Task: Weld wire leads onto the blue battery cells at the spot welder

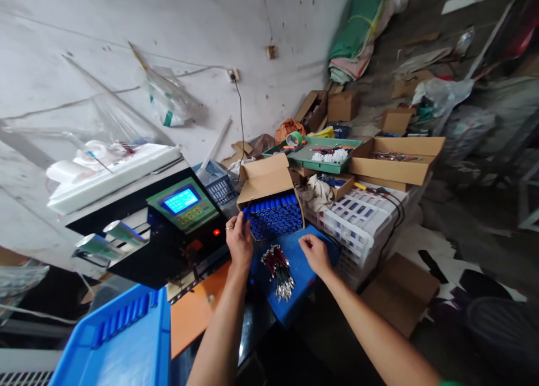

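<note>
An open cardboard box (272, 167) holds many blue cylindrical battery cells (275, 217), packed in rows. My left hand (240, 243) is at the box's near left corner, its thumb and fingers pinched on a blue cell (246, 214) partly hidden by the fingertips. To the right of the box, my right hand (315, 255) hovers over a blue surface (263, 282) with fingers curled together; whether anything small is inside is hidden. Between the hands lies a bundle of red and black wire leads (280, 271) with pale, shiny ends.
At left stands a black machine with a lit display (181, 201). Below it is a blue tray (113, 358) with a row of blue cells. A white crate (349, 217), a green tray (318, 164) and a shallow cardboard box (396, 173) crowd the right. A wall stands behind.
</note>
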`<state>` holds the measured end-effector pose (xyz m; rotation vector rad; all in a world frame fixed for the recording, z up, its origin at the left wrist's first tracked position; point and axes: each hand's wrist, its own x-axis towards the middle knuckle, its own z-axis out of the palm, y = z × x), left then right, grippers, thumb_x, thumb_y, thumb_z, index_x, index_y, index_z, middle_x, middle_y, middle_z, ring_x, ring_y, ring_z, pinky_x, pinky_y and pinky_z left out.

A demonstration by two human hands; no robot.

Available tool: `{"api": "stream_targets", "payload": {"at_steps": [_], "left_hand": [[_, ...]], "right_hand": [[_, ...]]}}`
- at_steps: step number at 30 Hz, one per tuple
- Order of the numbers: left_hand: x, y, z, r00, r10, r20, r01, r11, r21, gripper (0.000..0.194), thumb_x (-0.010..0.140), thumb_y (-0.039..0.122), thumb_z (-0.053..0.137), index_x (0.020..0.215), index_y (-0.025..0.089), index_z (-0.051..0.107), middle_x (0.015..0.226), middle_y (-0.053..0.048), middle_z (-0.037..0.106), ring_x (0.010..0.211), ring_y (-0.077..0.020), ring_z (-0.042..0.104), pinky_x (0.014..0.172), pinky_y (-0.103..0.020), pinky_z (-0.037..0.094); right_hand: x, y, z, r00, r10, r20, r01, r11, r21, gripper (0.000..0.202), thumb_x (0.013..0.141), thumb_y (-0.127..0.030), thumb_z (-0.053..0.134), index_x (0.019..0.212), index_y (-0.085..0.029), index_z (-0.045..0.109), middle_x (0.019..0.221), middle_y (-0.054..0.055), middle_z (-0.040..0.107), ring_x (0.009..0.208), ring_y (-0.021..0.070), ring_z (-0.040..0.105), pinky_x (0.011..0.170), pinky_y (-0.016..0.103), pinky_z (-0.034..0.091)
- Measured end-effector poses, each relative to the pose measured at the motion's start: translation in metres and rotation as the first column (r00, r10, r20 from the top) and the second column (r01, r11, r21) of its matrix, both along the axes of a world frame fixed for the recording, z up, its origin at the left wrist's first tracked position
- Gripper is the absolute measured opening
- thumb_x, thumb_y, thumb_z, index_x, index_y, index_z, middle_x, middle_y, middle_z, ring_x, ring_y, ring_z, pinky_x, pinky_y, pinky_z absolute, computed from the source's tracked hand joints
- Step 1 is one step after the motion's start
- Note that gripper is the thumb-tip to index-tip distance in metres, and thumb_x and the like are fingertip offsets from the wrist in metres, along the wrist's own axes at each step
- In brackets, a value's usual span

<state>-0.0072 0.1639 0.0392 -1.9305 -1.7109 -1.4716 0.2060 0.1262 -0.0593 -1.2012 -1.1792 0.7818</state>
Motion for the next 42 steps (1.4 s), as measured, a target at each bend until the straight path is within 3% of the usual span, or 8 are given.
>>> {"api": "stream_targets", "payload": {"at_steps": [4, 9, 12, 23, 33, 39, 42], "left_hand": [[-0.004, 0.025, -0.011, 1.0, 0.019, -0.017, -0.02, 0.998, -0.052, 0.034, 0.092, 0.028, 0.057, 0.122, 0.017, 0.068, 0.104, -0.011, 0.061, 0.092, -0.0203, 0.061, 0.09, -0.037, 0.05], [-0.008, 0.032, -0.017, 1.0, 0.007, -0.03, -0.011, 0.993, -0.118, 0.038, 0.093, 0.028, 0.052, 0.128, 0.02, 0.066, 0.1, -0.009, 0.059, 0.089, -0.02, 0.059, 0.088, -0.036, 0.05], [-0.004, 0.03, -0.017, 1.0, -0.006, 0.011, 0.008, 0.99, -0.142, 0.041, 0.095, 0.028, 0.047, 0.132, 0.019, 0.063, 0.092, -0.008, 0.057, 0.085, -0.0188, 0.057, 0.086, -0.034, 0.05], [0.002, 0.036, -0.006, 0.97, -0.009, 0.242, 0.06, 0.977, -0.203, 0.037, 0.09, 0.024, 0.051, 0.119, 0.014, 0.072, 0.079, -0.004, 0.06, 0.071, -0.0145, 0.059, 0.076, -0.03, 0.051], [0.006, 0.027, -0.019, 0.951, 0.003, 0.308, 0.06, 0.979, -0.194, 0.039, 0.092, 0.023, 0.049, 0.126, 0.015, 0.066, 0.102, -0.011, 0.069, 0.091, -0.0208, 0.066, 0.089, -0.038, 0.054], [0.007, 0.021, -0.015, 0.976, 0.015, 0.216, 0.029, 0.979, -0.201, 0.042, 0.091, 0.017, 0.046, 0.126, 0.015, 0.067, 0.095, -0.01, 0.067, 0.091, -0.0212, 0.066, 0.09, -0.036, 0.052], [0.003, 0.022, -0.011, 0.977, -0.038, 0.21, 0.095, 0.959, -0.268, 0.045, 0.089, 0.017, 0.048, 0.132, 0.018, 0.063, 0.104, -0.011, 0.07, 0.093, -0.0217, 0.066, 0.092, -0.038, 0.052]], "right_hand": [[0.0, -0.001, 0.001, 1.0, 0.003, 0.0, -0.003, 1.0, -0.003, 0.028, 0.085, -0.044, 0.055, 0.074, -0.02, 0.063, 0.071, 0.006, 0.069, 0.068, 0.0206, 0.065, 0.069, 0.031, 0.052], [-0.001, -0.001, 0.001, 1.0, 0.005, 0.015, -0.005, 1.0, 0.007, 0.026, 0.085, -0.043, 0.054, 0.074, -0.02, 0.062, 0.073, 0.006, 0.07, 0.069, 0.0208, 0.065, 0.07, 0.031, 0.052], [0.0, -0.001, 0.0, 1.0, 0.005, 0.026, -0.005, 1.0, 0.01, 0.025, 0.085, -0.041, 0.054, 0.075, -0.02, 0.063, 0.074, 0.006, 0.07, 0.069, 0.0206, 0.065, 0.07, 0.031, 0.052], [-0.001, -0.002, -0.002, 0.995, 0.001, 0.103, -0.002, 1.0, 0.017, 0.028, 0.087, -0.042, 0.052, 0.075, -0.02, 0.063, 0.073, 0.006, 0.07, 0.069, 0.0204, 0.065, 0.071, 0.031, 0.051], [-0.003, -0.005, -0.011, 0.986, -0.026, 0.167, 0.019, 0.999, 0.041, 0.031, 0.085, -0.047, 0.052, 0.076, -0.02, 0.065, 0.073, 0.009, 0.072, 0.07, 0.0233, 0.067, 0.072, 0.034, 0.052], [-0.006, -0.006, -0.013, 0.976, -0.044, 0.214, 0.029, 0.997, 0.074, 0.032, 0.086, -0.046, 0.05, 0.076, -0.019, 0.065, 0.073, 0.01, 0.072, 0.07, 0.0234, 0.067, 0.073, 0.035, 0.052], [-0.005, -0.005, -0.013, 0.967, -0.048, 0.249, 0.029, 0.997, 0.078, 0.031, 0.086, -0.045, 0.049, 0.076, -0.02, 0.064, 0.074, 0.01, 0.071, 0.071, 0.0228, 0.066, 0.073, 0.034, 0.051]]}}
